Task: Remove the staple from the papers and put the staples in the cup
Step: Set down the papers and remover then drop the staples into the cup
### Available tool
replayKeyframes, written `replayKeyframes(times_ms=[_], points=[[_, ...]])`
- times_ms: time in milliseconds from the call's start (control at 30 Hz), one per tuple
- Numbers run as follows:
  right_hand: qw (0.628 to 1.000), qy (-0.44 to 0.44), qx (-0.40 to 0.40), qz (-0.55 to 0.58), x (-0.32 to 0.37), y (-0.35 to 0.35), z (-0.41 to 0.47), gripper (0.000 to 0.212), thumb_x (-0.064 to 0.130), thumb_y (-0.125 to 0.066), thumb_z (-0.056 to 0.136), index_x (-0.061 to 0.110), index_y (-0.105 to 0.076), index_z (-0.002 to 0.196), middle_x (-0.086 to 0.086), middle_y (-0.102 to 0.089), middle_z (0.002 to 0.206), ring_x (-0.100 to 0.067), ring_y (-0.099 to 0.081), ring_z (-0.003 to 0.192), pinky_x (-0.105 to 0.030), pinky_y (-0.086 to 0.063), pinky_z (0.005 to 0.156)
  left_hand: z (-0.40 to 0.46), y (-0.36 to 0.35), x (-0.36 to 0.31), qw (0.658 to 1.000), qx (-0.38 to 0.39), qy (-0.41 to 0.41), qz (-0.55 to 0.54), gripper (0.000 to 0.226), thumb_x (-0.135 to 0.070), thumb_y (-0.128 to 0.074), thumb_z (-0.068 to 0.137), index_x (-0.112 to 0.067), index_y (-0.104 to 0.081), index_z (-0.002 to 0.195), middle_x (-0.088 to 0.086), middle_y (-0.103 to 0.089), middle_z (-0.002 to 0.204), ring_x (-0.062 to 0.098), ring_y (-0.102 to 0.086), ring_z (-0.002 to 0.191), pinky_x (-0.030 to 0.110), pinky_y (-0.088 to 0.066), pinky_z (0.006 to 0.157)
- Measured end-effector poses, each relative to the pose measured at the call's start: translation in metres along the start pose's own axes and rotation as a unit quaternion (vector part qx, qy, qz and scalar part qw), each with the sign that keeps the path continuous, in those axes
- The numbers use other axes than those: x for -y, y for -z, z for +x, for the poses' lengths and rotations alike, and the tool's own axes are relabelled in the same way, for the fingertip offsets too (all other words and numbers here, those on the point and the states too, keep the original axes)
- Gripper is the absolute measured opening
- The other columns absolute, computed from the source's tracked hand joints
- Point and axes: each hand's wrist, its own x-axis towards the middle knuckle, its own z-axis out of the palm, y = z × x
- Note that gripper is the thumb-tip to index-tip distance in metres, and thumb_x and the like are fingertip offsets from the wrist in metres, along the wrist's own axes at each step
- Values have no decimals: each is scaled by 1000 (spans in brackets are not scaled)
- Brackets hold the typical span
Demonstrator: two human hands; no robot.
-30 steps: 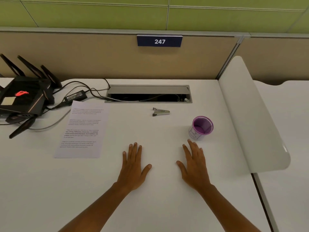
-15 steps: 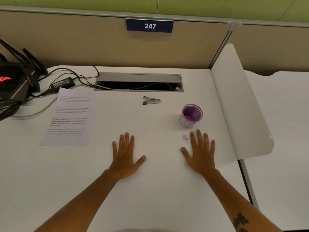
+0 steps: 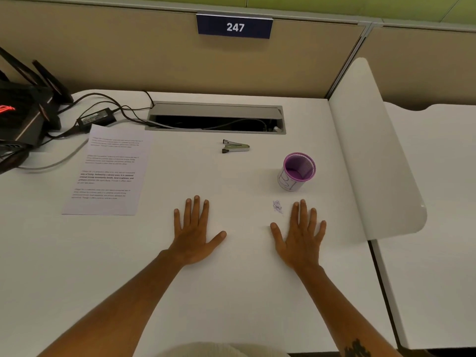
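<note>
The printed papers point(image 3: 108, 171) lie flat on the white desk at the left. A small metal staple remover point(image 3: 235, 146) rests near the desk's middle, in front of the cable slot. A purple mesh cup point(image 3: 297, 171) with a white label stands upright to the right. A tiny heap of loose staples point(image 3: 277, 206) lies just in front of the cup. My left hand point(image 3: 193, 231) and my right hand point(image 3: 300, 234) rest palm down on the desk, fingers spread, holding nothing. The staples sit just left of my right hand's fingertips.
A black router point(image 3: 23, 117) with antennas, a power brick point(image 3: 95, 119) and cables crowd the far left corner. An open cable slot point(image 3: 216, 118) runs along the back. A white curved divider point(image 3: 373, 155) bounds the desk at the right. A panel with sign 247 point(image 3: 234, 27) stands behind.
My right hand has slid right and back, which uncovered the small heap of staples. The camera has tilted down and shifted; both hands stay flat on the desk.
</note>
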Motion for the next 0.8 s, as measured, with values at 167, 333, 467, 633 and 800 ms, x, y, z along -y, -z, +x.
replayKeyframes(times_ms=[167,333,467,633,800], points=[[1000,-13,4,4,27,-3,1,97,74,-25,96,8,-7,165,-5,-3,175,-37,-8,160,-65,-7,125,1,3,-1,1000,22,7,3,108,-90,0,78,-25,34,156,2,48,161,24,44,149,56,23,123],[1000,2,6,7,41,-2,11,88,67,-28,100,10,-8,165,-5,-4,174,-36,-8,160,-61,-2,126,3,3,0,1000,29,9,7,110,-91,6,74,-24,34,156,3,47,162,24,44,149,57,22,124],[997,28,-31,61,31,10,23,70,39,-61,96,11,-37,156,-12,-35,162,-38,-31,148,-57,-28,120,4,5,-2,999,39,4,4,111,-91,4,73,-24,35,156,3,48,161,25,45,149,57,23,123],[982,148,-10,116,18,17,46,53,7,-70,94,12,-57,145,-12,-53,149,-36,-45,138,-47,-45,114,4,7,-1,999,45,9,6,111,-90,3,74,-24,35,156,3,48,161,25,45,148,57,23,123],[972,225,4,67,11,14,65,42,-4,-69,92,9,-69,133,-14,-62,139,-34,-57,128,-33,-50,101,5,6,-1,999,47,9,5,111,-91,5,73,-24,35,156,2,48,161,24,45,148,57,22,123]])
